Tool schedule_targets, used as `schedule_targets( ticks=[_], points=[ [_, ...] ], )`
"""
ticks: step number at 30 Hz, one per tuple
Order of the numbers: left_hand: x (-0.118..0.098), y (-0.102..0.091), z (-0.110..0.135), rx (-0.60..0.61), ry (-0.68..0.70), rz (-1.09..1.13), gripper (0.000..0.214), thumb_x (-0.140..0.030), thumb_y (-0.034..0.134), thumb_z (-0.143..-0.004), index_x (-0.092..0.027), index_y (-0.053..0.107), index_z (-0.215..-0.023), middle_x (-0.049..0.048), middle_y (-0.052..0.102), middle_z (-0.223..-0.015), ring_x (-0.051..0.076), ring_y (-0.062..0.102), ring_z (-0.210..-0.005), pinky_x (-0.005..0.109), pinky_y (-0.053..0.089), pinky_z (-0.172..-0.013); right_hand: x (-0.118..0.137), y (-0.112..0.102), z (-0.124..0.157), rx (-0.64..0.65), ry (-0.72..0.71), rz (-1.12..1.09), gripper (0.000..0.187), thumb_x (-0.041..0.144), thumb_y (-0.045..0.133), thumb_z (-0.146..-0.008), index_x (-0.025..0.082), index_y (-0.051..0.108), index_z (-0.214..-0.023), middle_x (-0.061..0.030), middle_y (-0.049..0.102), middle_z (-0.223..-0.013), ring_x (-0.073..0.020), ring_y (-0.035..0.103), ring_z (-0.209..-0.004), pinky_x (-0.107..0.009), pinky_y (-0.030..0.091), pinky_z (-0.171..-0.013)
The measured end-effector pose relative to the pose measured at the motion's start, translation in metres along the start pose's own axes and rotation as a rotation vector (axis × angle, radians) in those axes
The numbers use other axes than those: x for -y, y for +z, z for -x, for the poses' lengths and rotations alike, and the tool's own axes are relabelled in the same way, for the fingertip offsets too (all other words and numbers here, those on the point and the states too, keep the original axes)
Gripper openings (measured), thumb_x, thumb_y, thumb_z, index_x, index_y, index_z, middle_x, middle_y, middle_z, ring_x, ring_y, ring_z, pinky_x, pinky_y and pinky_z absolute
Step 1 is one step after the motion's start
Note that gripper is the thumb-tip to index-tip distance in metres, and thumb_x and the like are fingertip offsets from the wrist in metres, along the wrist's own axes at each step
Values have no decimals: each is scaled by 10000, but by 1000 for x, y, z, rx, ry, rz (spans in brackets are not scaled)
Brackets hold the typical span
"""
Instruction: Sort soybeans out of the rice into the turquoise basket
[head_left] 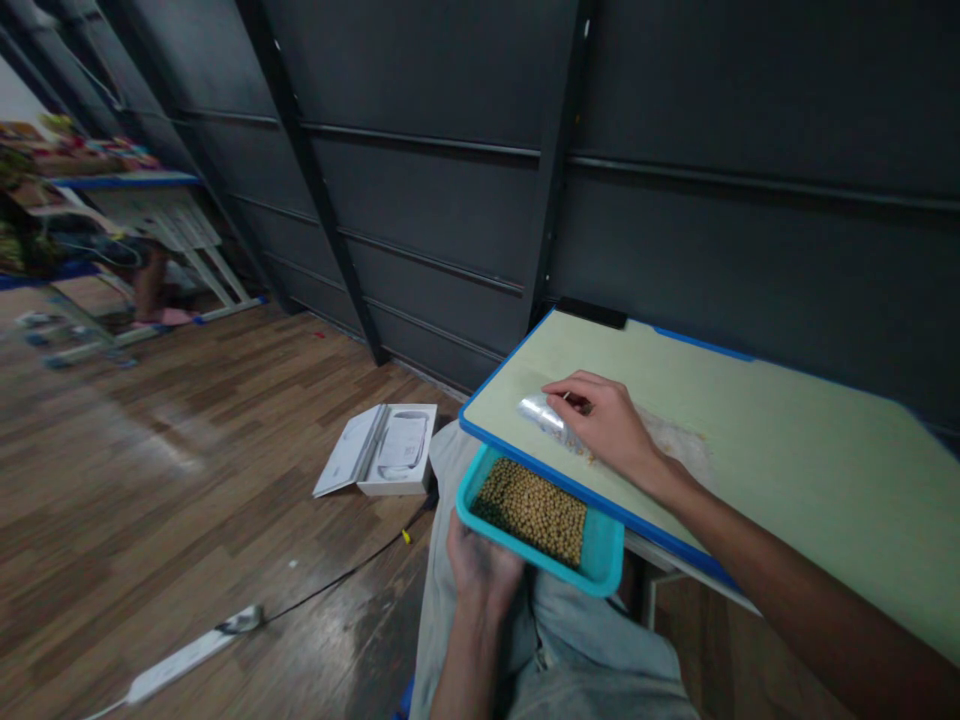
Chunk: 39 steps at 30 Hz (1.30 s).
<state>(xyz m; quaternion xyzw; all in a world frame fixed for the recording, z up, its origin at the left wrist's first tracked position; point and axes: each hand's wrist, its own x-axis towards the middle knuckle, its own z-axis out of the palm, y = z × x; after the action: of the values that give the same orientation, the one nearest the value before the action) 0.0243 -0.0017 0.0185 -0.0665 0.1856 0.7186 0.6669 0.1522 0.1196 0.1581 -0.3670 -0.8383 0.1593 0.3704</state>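
Note:
My left hand (484,560) grips a turquoise tray (606,560) from below, just under the near edge of the desk. Round tan beans that look like soybeans (529,510) fill much of the tray. Above the desktop, my right hand (604,410) has its fingers pinched on a shiny clear plastic piece (541,410), curved like a bent sheet; its exact kind I cannot make out. Small tan bits (589,458) lie beside it near the desk edge. Under my right forearm is a flat, see-through plastic bag or sheet (679,445), partly hidden.
The pale green desk (810,470) has a blue rim. A black phone-like slab (591,313) lies at its back left corner, by the dark wall (435,190). On the floor are an open white box (401,450) and a power strip (191,655) with a cable. Another person sits far left.

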Motion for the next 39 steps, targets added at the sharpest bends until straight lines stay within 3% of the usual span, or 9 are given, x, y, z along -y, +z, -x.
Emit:
schedule_targets(
  ticks=[10, 14, 24, 39],
  points=[
    [1, -2, 1, 11, 12, 3, 357, -442, 487, -880, -242, 738, -1038, 45, 749, -1132, 304, 591, -1222, 463, 426, -1082, -8, -2, -2, -105, 31, -35, 166, 199, 603, -893, 197, 758, -954, -51, 719, -883, -157, 636, -715, -296, 491, -648],
    [1, -1, 1, -29, 25, 18, 364, -426, 525, -862, -215, 717, -1089, 74, 738, -1156, 305, 594, -1218, 459, 427, -1087, -13, -1, -2, -73, 20, -29, 177, 204, 600, -897, 195, 759, -976, -59, 722, -890, -165, 640, -732, -315, 497, -674],
    [1, 1, 0, -41, 20, 25, 314, -444, 547, -841, -273, 726, -1034, 28, 755, -1114, 309, 587, -1231, 466, 414, -1099, -7, 0, -2, -19, -3, -66, 166, 199, 607, -910, 205, 760, -975, -61, 735, -940, -182, 663, -825, -337, 505, -752],
    [1, -4, 0, 7, 21, 7, 320, -454, 557, -851, -262, 732, -1039, 36, 749, -1129, 314, 560, -1259, 457, 403, -1108, 3, 3, 2, 62, -50, -129, 179, 194, 602, -928, 243, 756, -1003, -41, 735, -960, -177, 673, -866, -336, 517, -790]
  ],
)
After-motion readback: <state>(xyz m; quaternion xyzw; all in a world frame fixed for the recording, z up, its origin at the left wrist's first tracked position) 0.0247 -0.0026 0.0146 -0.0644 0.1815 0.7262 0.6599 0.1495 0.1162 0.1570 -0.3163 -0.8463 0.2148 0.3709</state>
